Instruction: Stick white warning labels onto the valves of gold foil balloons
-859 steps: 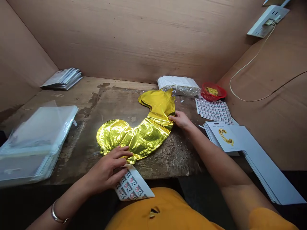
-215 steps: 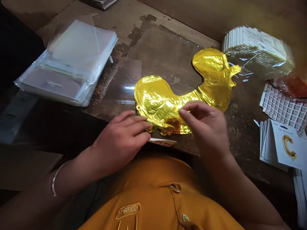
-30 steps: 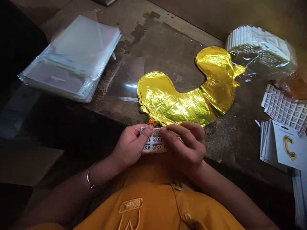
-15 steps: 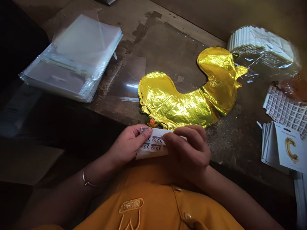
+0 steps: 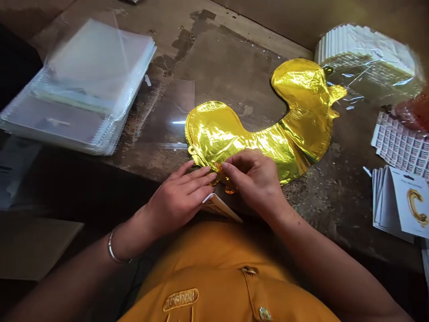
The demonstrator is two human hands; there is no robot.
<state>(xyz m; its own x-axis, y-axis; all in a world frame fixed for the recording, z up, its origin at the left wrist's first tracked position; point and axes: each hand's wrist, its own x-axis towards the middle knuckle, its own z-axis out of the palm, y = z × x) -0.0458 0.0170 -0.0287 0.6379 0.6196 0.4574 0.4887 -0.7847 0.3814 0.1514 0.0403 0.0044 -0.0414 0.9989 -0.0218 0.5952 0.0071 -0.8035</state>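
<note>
Gold foil balloon (image 5: 217, 125): flat, C-shaped, shiny, creased, small tabs along edge; lies on worn table (image 5: 228, 71). Left hand (image 5: 176, 197): fingers outstretched on balloon's lower-left edge, printed sheet (image 5: 223, 209) under thumb, grip unclear. Right hand (image 5: 256, 181): thumb, forefinger drawn together there, contents hidden.

Gold foil balloon (image 5: 284, 145), near edge partly hidden by left hand (image 5: 177, 199) and right hand (image 5: 256, 179); sticker sheet (image 5: 222, 208), near, print too oblique to read; anything between the right fingertips, too small to tell; red basket (image 5: 414, 112) and C card (image 5: 404, 201), cut off at right
</note>
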